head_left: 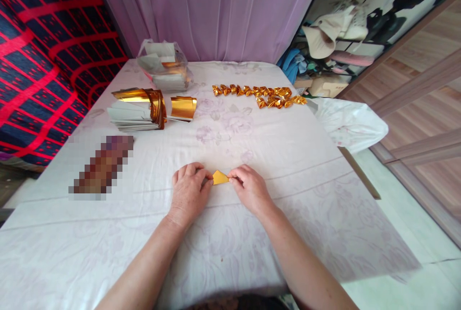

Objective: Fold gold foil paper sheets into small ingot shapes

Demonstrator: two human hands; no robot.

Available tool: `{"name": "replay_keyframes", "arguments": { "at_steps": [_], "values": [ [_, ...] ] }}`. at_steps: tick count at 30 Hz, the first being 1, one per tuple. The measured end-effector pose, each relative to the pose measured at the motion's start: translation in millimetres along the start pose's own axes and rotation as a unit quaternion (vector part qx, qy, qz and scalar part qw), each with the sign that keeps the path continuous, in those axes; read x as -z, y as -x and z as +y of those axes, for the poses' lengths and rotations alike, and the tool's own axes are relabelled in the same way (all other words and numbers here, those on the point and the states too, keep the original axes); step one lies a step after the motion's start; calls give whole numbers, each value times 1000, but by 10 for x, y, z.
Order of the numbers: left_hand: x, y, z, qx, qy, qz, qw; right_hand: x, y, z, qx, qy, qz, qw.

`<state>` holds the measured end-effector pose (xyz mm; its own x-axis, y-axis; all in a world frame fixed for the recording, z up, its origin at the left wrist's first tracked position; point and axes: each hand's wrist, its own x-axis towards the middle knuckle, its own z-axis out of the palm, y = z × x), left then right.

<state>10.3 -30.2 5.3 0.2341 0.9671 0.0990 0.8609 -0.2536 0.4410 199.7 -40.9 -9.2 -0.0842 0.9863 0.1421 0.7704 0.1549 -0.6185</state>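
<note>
A small folded piece of gold paper (220, 177) is stretched between my two hands, low over the middle of the table. My left hand (190, 186) pinches its left end between thumb and forefinger, the other fingers curled loosely. At the right end, the thumb and fingertips of my right hand (250, 187) are closed on its tip. Farther back lie folded gold paper ingots (268, 91) in two rows. To the left stands a stack of gold and white paper sheets (135, 114), with a smaller curled gold sheet (183, 107) beside it.
A clear plastic bag of paper (165, 67) sits at the back left of the cloth-covered table (230, 247). A blurred-out item (104, 166) lies on the left. A white plastic bag (353, 123) hangs by the right edge, near shelves with caps (324, 31).
</note>
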Motion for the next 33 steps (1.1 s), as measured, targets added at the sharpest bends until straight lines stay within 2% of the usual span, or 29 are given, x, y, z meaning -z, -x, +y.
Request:
{"name": "replay_keyframes", "arguments": {
  "at_steps": [12,15,19,23,27,33],
  "values": [
    [72,0,-134,10,34,-35,999,12,22,0,3,1,-10,1000],
    [68,1,-144,4,33,-30,999,10,54,-36,38,54,-14,998],
    [37,26,-156,-23,17,-15,999,-13,84,-104,69,182,-45,980],
    [27,46,-151,-64,-12,-6,998,-30,84,-153,72,223,-61,970],
    [57,51,-134,-76,-28,-7,997,-26,94,-140,72,212,-40,974],
    [71,55,-129,-80,-27,0,996,-11,125,-13,108,154,19,982]
  ]
}}
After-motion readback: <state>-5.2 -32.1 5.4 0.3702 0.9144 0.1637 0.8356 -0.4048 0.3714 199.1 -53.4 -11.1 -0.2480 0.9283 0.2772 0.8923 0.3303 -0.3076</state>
